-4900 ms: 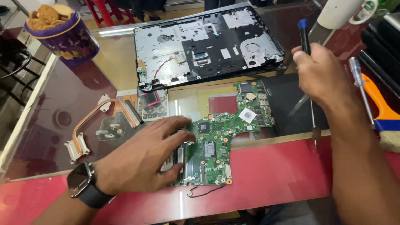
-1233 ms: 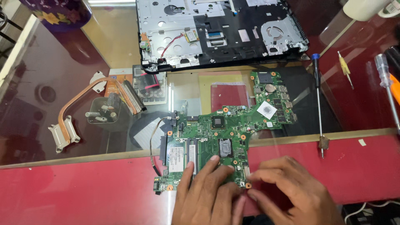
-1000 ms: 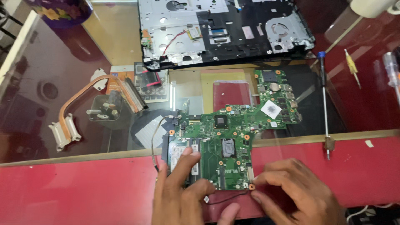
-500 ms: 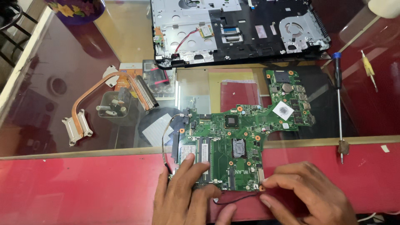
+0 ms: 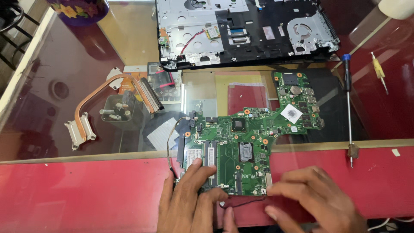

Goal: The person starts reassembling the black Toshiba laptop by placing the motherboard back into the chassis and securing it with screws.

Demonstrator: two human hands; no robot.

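Observation:
A green laptop motherboard lies flat on the glass counter, its near end over the red strip. My left hand rests on its near left corner, fingers spread over the memory slots. My right hand lies flat on the counter at the board's near right corner, fingertips touching the edge. A thin black wire loops between the two hands below the board. Neither hand grips anything.
An opened laptop base sits at the far middle. A copper heat pipe with heatsink lies at the left. A long screwdriver and a small yellow one lie at the right. A purple flowered container stands far left.
My right hand let go of the screwdriver and came down to the board's near right corner. My left hand shifted to the near left corner. The view moved closer and leftward.

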